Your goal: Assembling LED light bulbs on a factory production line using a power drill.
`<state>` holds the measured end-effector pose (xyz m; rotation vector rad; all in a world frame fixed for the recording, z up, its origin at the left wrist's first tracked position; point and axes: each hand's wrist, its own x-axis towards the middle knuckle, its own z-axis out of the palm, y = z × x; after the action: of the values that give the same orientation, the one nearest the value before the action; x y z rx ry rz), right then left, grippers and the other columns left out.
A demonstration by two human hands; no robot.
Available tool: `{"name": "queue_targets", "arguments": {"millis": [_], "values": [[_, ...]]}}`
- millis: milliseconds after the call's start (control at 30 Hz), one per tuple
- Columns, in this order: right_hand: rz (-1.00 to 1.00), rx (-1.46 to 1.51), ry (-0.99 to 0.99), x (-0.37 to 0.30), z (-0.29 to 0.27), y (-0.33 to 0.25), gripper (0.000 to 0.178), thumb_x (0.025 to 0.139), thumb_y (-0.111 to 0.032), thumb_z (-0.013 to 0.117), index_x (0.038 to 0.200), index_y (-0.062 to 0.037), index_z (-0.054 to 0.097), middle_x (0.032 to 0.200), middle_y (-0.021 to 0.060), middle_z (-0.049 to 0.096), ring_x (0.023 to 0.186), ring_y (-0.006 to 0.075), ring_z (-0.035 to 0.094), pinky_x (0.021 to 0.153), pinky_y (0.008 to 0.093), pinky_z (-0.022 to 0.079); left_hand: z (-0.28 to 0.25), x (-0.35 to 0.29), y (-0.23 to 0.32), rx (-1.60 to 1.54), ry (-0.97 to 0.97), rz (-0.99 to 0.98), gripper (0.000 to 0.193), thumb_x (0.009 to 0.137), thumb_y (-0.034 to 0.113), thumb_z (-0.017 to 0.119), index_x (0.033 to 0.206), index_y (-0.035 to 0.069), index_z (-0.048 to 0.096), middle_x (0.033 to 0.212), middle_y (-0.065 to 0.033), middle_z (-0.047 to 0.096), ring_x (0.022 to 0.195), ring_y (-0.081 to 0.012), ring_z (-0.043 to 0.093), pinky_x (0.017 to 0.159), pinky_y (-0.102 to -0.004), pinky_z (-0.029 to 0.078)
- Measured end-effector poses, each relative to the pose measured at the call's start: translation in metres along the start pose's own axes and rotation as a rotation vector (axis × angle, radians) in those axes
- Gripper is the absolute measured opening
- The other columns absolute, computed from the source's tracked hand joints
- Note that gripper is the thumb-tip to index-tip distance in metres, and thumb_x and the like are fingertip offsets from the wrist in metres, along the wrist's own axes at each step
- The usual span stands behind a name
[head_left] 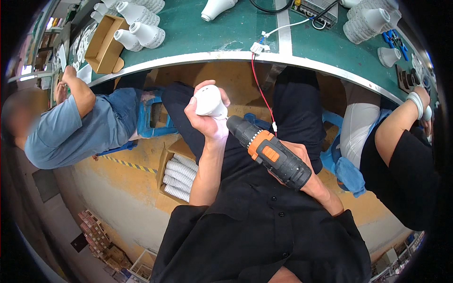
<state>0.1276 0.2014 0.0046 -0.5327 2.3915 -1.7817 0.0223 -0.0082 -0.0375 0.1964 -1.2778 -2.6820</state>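
My left hand [206, 120] is closed around a white cup-shaped plastic housing [208, 101], held above my lap with its broad face turned up. From the right, an orange and black cordless drill [269, 152] points at the housing. Its tip meets or nearly meets the housing's lower edge; I cannot tell if they touch. My right hand [298, 158] grips the drill's handle, and the drill body hides most of the fingers. Beyond my hands, a red wire [257, 80] hangs off the bench edge from a small white connector block [258, 48].
Stacked white housings [147, 34] and an open cardboard box [104, 45] stand on the green bench [207, 40]. More stacks [368, 23] and blue pliers [396, 43] lie right. A carton of white parts [177, 177] sits beside my left arm. People sit on both sides.
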Motion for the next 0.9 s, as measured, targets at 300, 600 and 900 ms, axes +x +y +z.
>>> {"name": "queue_targets", "arguments": {"millis": [300, 600, 900], "values": [[0.036, 0.026, 0.03, -0.004, -0.004, -0.002, 0.02, 0.073, -0.005, 0.073, 0.085, 0.0036, 0.059, 0.075, 0.0136, 0.058, 0.064, 0.032, 0.061, 0.059, 0.0369, 0.048, -0.02, 0.011, -0.006, -0.188, 0.034, -0.147, 0.059, 0.092, 0.045, 0.04, 0.116, -0.005, 0.061, 0.077, -0.0146, 0.06, 0.067, -0.024, 0.054, 0.062, -0.0339, 0.043], [0.039, -0.088, -0.081, -0.011, -0.008, 0.007, 0.025, 0.069, 0.002, 0.076, 0.091, -0.0005, 0.066, 0.082, 0.0114, 0.066, 0.072, 0.0294, 0.069, 0.065, 0.0342, 0.056, -0.017, 0.01, -0.005, -0.225, 0.032, -0.179, 0.06, 0.092, 0.045, 0.041, 0.117, -0.005, 0.061, 0.078, -0.0146, 0.061, 0.068, -0.0239, 0.055, 0.062, -0.0341, 0.044], [0.015, -0.062, -0.059, -0.008, -0.005, 0.006, 0.025, 0.07, 0.001, 0.077, 0.092, -0.0007, 0.066, 0.085, 0.0113, 0.066, 0.073, 0.0294, 0.069, 0.066, 0.0337, 0.056, -0.013, 0.005, -0.005, -0.137, -0.044, -0.105, 0.058, 0.093, 0.043, 0.039, 0.117, -0.005, 0.06, 0.078, -0.0174, 0.061, 0.067, -0.0243, 0.057, 0.061, -0.0334, 0.047]]}}
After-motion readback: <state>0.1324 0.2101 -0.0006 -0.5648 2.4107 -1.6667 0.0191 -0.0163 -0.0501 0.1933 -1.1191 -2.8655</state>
